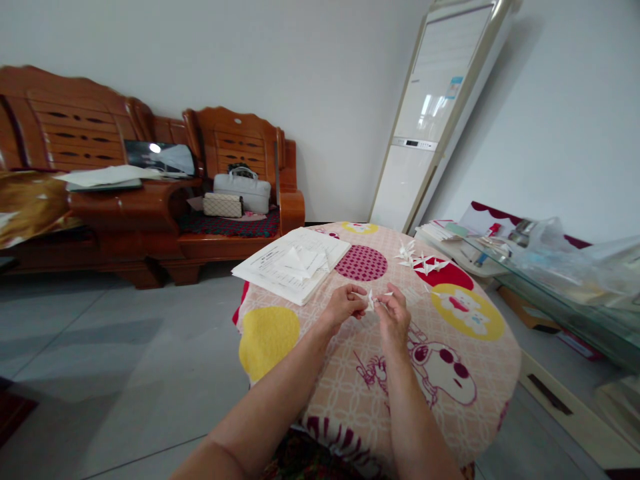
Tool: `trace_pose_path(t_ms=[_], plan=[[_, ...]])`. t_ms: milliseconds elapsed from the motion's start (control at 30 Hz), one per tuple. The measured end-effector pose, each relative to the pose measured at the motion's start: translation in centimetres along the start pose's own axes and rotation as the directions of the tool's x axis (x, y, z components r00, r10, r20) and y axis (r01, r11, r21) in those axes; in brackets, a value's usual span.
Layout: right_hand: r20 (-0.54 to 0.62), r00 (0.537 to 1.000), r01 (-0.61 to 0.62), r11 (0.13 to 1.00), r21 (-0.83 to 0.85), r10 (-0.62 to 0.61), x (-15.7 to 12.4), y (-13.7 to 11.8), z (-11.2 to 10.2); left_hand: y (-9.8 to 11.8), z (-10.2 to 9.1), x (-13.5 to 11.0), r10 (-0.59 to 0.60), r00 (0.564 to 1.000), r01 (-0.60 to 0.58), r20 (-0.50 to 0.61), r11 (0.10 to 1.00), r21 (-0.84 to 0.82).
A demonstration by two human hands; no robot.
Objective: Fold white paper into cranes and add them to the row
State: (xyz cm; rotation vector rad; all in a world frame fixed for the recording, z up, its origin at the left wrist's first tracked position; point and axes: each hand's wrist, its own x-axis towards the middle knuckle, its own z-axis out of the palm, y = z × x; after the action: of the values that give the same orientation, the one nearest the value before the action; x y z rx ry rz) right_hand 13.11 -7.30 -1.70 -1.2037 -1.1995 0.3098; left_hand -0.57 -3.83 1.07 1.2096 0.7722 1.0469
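Between my two hands, above the round table, is a small white folded paper crane [371,301]. My left hand [345,305] pinches its left side with the fingertips. On the other side, my right hand [394,312] grips it between thumb and fingers. Several finished-looking white paper cranes [429,265] lie in a cluster at the table's far right. A stack of printed sheets [270,263] rests at the far left of the table, with folded white paper pieces [303,261] on top.
A patterned cloth [345,380] covers the table. To the right stands a glass-topped cabinet [565,303] loaded with papers and a plastic bag [545,243]. Behind are a wooden armchair [293,203] holding bags [245,193] and a tall white air conditioner [415,127].
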Motion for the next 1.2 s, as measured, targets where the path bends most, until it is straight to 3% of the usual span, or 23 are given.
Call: trace_pose_path(t_ms=[600,667,767,900,1067,1200], plan=[[-0.043,0.998,-0.027,0.986,0.162,0.034,0.0,-0.4,0.1,0.3,0.0,-0.2,0.032,0.999,-0.032,0.002,0.999,-0.01],[-0.126,0.988,-0.055,0.972,0.23,0.085,0.2,-0.5,0.0,0.2,-0.1,-0.1,0.061,0.998,-0.061,-0.019,0.998,0.021],[-0.23,0.933,-0.185,0.918,0.351,0.276,0.7,-0.3,-0.3,0.0,-0.1,0.1,0.112,0.993,-0.11,-0.026,0.992,0.066],[-0.185,0.88,-0.353,0.862,0.364,0.438,0.9,-0.1,-0.3,-0.2,-0.2,0.3,0.131,0.991,-0.127,-0.026,0.983,0.131],[-0.125,0.877,-0.427,0.871,0.244,0.465,0.5,-0.5,-0.2,0.0,-0.1,0.3,0.15,0.989,-0.146,-0.002,0.966,0.214],[-0.063,0.854,-0.482,0.83,0.28,0.517,0.4,-1.0,-0.2,0.1,-0.1,0.2,0.164,0.986,-0.166,0.029,0.969,0.182]])
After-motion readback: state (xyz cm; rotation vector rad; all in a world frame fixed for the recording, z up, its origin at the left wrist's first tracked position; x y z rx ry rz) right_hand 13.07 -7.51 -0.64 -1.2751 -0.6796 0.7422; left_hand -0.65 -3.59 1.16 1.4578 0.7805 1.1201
